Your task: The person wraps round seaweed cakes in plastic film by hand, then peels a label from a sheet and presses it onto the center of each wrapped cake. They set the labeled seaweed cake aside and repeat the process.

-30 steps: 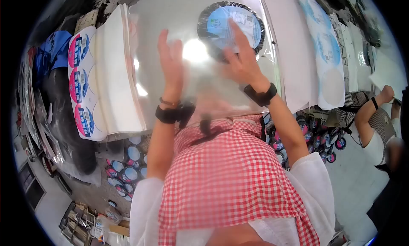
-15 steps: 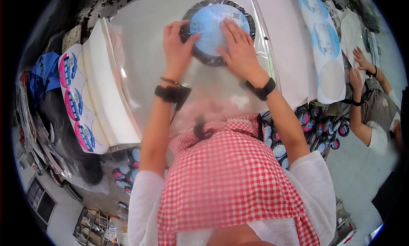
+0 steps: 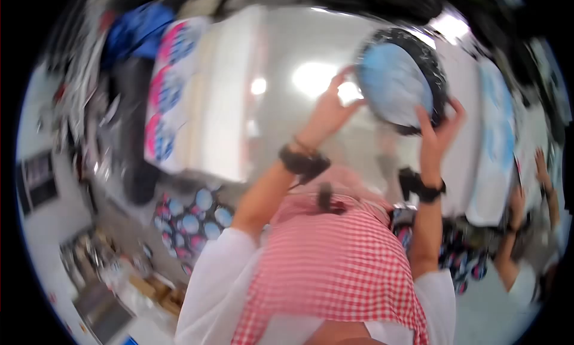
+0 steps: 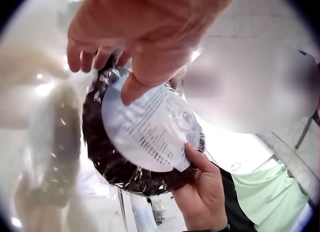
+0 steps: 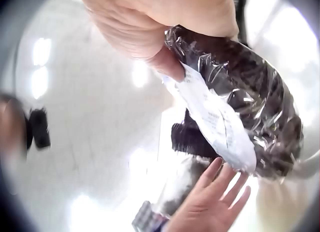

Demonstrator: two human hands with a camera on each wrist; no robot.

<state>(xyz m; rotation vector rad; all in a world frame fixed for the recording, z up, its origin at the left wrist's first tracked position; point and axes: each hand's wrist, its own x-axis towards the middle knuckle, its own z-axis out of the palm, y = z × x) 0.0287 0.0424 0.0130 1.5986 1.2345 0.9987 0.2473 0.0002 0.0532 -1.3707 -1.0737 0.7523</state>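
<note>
A round dark package (image 3: 439, 67) in crinkled clear plastic, with a pale blue printed label (image 3: 394, 82) on one face, is tilted up over the table. My right hand (image 3: 439, 136) grips its lower right edge, thumb on the label and fingers behind. At the left edge is my left hand (image 3: 329, 112); in the left wrist view its thumb lies over the label while the fingers reach past the rim. The right wrist view shows the left fingers (image 5: 225, 184) extended and spread beside the label's edge. The package's back is partly hidden.
Clear plastic sheeting (image 3: 287, 43) covers the shiny tabletop. Stacked white sheets (image 3: 224, 100) and pink-and-blue label sheets (image 3: 167, 97) lie at left, blue label sheets (image 3: 496, 124) at right. Several round packages (image 3: 191, 222) are on the floor. Another person's arm (image 3: 508, 255) shows at far right.
The package lay flat under both hands half a second ago; now it is lifted and tilted. My right hand has moved to its lower right edge and the head view has swung.
</note>
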